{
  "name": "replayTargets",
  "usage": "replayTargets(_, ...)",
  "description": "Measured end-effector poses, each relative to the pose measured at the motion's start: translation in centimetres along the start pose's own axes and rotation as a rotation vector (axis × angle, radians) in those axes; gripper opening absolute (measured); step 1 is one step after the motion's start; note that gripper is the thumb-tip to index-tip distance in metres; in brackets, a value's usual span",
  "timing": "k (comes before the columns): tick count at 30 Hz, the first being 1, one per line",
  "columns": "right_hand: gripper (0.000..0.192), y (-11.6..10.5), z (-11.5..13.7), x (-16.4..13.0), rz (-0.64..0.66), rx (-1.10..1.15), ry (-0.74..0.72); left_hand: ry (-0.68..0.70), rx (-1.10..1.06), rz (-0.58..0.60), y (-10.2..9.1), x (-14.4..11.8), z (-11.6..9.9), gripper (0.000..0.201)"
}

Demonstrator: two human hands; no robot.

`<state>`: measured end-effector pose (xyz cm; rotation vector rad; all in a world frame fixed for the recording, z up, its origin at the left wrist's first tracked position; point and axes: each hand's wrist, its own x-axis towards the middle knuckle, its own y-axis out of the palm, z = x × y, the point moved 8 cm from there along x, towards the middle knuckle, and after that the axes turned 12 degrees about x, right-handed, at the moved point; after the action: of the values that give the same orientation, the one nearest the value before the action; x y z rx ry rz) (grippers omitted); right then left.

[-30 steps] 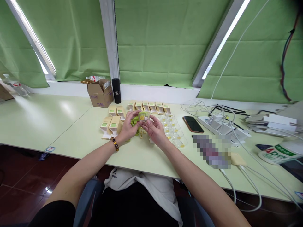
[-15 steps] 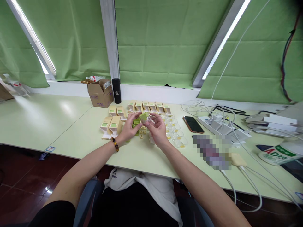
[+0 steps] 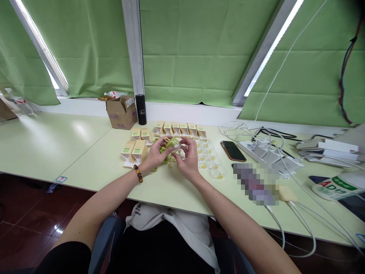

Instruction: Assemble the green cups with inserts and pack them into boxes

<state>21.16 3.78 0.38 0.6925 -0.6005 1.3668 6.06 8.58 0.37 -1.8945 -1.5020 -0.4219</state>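
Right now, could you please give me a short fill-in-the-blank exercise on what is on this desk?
1. Both hands hold a small ___ item above the table.
2. The beaded bracelet is on the ___ wrist.
3. The smartphone lies to the ___ of the hands.

Missing words: green; left; right

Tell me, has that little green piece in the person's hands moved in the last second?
Yes. The green piece has tipped over and sunk slightly toward the table, staying below the row of small boxes.
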Motion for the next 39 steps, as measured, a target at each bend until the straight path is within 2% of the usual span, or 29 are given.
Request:
replayTargets(6, 0.058, 0.0, -0.9, 0.4, -0.008, 0.211, 0.135, 0.0, -0.134, -0.011, -0.2, 0.2, 0.3, 0.063)
replayTargets(13, 0.048, 0.5, -4.0, 0.4, 0.004, 0.504, 0.425, 0.059, -0.087, 0.018, -0.2, 0.3, -0.8, 0.057)
replayTargets(16, 0.047, 0.5, -4.6, 0.3, 0.002, 0.551, 0.477, 0.099, -0.021, 0.04, -0.1, 0.3, -1.1, 0.053)
replayTargets(20, 0.048, 0.2, -4.5, 0.4, -0.022, 0.529, 0.454, 0.1, 0.004, 0.068, 0.1, 0.2, -0.7, 0.054)
replayTargets(24, 0.049, -0.1, -3.9, 0.6, -0.044, 0.452, 0.402, 0.079, -0.013, 0.012, -0.4, 0.2, -0.2, 0.066)
replayTargets(29, 0.057, -0.5, -2.9, 0.8, -0.099, 0.312, 0.3, 0.018, -0.031, -0.024, -0.6, 0.1, -0.2, 0.06)
replayTargets(33, 0.058, 0.0, -2.0, 0.5, -0.037, 0.201, 0.207, -0.046, -0.042, -0.014, -0.1, 0.1, -0.2, 0.062)
replayTargets(36, 0.06, 0.3, -1.1, 0.5, 0.032, 0.141, 0.168, -0.016, 0.003, -0.022, -0.3, 0.1, -0.6, 0.061)
replayTargets(39, 0.05, -0.7, -0.2, 1.0, -0.01, 0.136, 0.126, 0.09, 0.159, -0.003, -0.9, 0.0, -1.8, 0.046)
